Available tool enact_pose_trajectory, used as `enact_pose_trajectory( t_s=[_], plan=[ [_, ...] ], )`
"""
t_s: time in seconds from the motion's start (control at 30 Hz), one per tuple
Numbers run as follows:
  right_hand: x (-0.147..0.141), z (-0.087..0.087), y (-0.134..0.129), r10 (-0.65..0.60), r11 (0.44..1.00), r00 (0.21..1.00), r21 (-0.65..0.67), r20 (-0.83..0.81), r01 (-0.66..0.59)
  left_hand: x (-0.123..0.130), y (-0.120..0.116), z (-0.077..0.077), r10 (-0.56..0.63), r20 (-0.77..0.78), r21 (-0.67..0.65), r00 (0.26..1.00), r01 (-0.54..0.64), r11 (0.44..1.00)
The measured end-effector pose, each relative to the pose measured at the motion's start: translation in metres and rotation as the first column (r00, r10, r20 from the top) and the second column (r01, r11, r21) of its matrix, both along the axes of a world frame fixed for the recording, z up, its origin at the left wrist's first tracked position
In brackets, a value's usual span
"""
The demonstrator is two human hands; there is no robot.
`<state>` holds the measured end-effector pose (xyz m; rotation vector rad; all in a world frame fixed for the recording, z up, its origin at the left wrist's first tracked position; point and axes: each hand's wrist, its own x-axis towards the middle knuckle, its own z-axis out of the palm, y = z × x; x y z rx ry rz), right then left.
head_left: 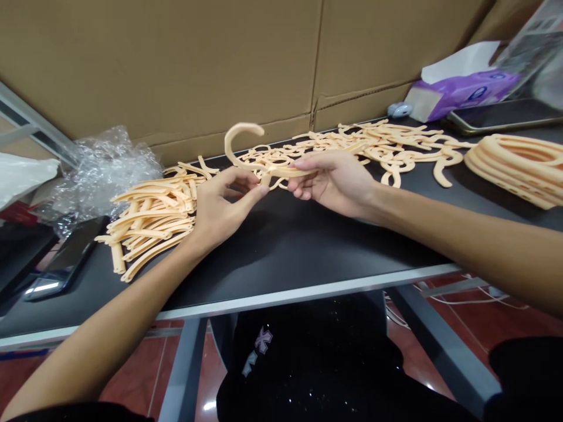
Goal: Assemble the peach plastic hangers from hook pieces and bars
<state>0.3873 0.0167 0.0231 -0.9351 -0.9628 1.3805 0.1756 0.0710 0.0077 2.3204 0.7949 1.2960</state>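
Observation:
A pale orange plastic hook piece (233,146) is held up over the middle of the table, its curved end pointing up and left. My left hand (226,202) pinches its lower part between thumb and fingers. Closed on the straight arm at the right side of the same piece is my right hand (336,181). Whether that arm is a separate part cannot be made out. Left of my left hand lies a pile of pale orange straight strips (152,220). Behind both hands spreads a heap of pale orange hook pieces (373,140).
Stacked pale orange frames (516,170) sit at the right, near a tablet (505,114) and a purple tissue pack (470,94). Crumpled clear plastic (105,176) and a phone (68,258) lie left. A cardboard wall (197,70) closes off the back of the black table (299,252).

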Motion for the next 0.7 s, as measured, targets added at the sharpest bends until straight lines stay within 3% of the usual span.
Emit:
enact_pose_trajectory(
  t_s=[0.13,0.3,0.5,0.7],
  plan=[
    [-0.001,0.004,-0.002,-0.043,0.998,0.990,-0.041,-0.134,0.038,0.001,0.003,-0.007,-0.067,-0.017,-0.070,0.998,0.066,0.995],
    [-0.002,0.002,-0.001,-0.018,0.998,0.989,-0.061,-0.149,0.009,0.002,0.004,-0.012,-0.131,-0.028,-0.194,0.991,0.123,0.973],
    [-0.003,-0.002,-0.002,0.067,0.998,0.997,-0.003,0.024,-0.067,0.000,0.008,-0.006,-0.089,0.048,-0.176,0.995,0.096,0.980],
    [-0.005,-0.001,-0.002,-0.083,0.996,0.959,0.058,0.272,0.070,-0.004,0.013,-0.006,-0.002,0.031,-0.059,1.000,0.004,0.998]
  ],
)
